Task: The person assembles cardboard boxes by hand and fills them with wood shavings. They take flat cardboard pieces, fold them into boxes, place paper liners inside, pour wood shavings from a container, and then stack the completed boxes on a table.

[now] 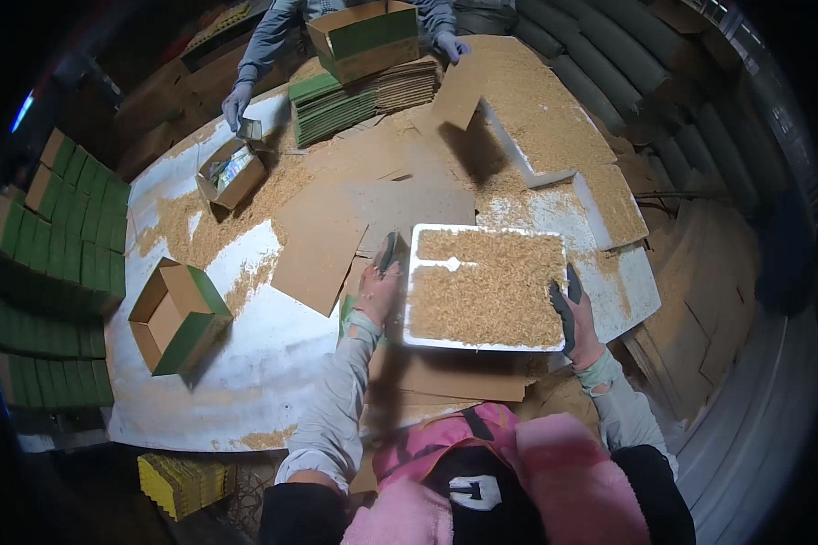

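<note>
A white shallow foam tray (407, 338), heaped with tan flakes like wood shavings (486, 295), is held level above the near part of the table. My left hand (379, 289) is at its left side, and my right hand (579, 318) grips its right edge. Dark coverings show on the fingers of both hands. Under the tray's near side lie flat cardboard sheets (445, 377). Another cardboard sheet (318, 250) lies to the left of my left hand.
An open green-and-brown carton (180, 316) stands at left; a smaller one (232, 177) holds packets. Across the table, a co-worker's gloved hands (236, 104) handle a small item and a cardboard sheet (460, 91). Folded cartons (336, 109) are piled there. Stacked green cartons (64, 209) line the left.
</note>
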A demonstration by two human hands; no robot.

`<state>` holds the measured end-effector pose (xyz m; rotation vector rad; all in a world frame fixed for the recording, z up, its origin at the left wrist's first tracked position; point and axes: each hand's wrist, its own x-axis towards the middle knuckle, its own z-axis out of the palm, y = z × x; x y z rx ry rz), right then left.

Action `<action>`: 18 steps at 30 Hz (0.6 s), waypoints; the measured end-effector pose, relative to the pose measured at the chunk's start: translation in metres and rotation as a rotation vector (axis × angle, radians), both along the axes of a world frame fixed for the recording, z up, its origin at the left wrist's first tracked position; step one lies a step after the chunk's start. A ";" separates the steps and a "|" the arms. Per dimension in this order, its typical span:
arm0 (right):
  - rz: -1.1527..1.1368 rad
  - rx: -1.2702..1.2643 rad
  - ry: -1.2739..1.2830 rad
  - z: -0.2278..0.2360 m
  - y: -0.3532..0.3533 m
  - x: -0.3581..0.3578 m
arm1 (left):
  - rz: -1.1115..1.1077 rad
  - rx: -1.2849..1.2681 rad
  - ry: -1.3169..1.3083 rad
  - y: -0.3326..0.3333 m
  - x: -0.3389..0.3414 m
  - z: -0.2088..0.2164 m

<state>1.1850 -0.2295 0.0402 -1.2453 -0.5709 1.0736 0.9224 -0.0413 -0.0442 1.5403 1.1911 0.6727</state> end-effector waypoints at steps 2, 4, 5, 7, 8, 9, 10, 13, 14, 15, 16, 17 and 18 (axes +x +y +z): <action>-0.034 -0.029 -0.107 -0.025 -0.001 -0.002 | 0.050 0.133 -0.013 -0.008 0.001 0.010; 0.030 -0.278 -0.915 -0.054 -0.001 0.001 | 0.041 0.167 0.144 -0.020 0.014 0.032; 0.173 -0.620 -1.201 -0.037 0.015 -0.014 | 0.030 0.074 0.309 -0.025 0.012 0.048; 0.268 -0.646 -1.636 -0.025 0.027 -0.029 | 0.050 0.053 0.383 -0.031 0.011 0.057; 0.416 -0.689 -1.759 -0.007 0.037 -0.037 | 0.018 -0.031 0.319 -0.029 0.003 0.062; 0.576 -0.714 -1.880 0.013 0.052 -0.044 | 0.001 -0.114 0.260 -0.025 -0.008 0.062; 0.633 -0.670 -1.958 0.027 0.071 -0.046 | -0.044 -0.032 0.080 -0.021 -0.021 0.049; 0.643 -0.255 -1.943 0.075 0.156 -0.085 | 0.039 -0.043 0.013 0.032 -0.081 0.023; 0.654 -0.077 -1.845 0.079 0.193 -0.108 | 0.198 0.039 0.014 0.062 -0.105 0.018; 0.767 0.056 -1.770 0.073 0.231 -0.129 | 0.359 0.129 0.015 0.101 -0.129 0.017; 0.842 0.237 -1.790 0.055 0.268 -0.147 | 0.448 0.336 0.309 0.144 -0.152 0.016; 0.971 0.314 -1.811 0.035 0.303 -0.173 | 0.536 0.531 0.618 0.187 -0.179 0.012; 1.079 0.387 -1.871 0.005 0.335 -0.198 | 0.515 0.632 0.762 0.231 -0.199 0.002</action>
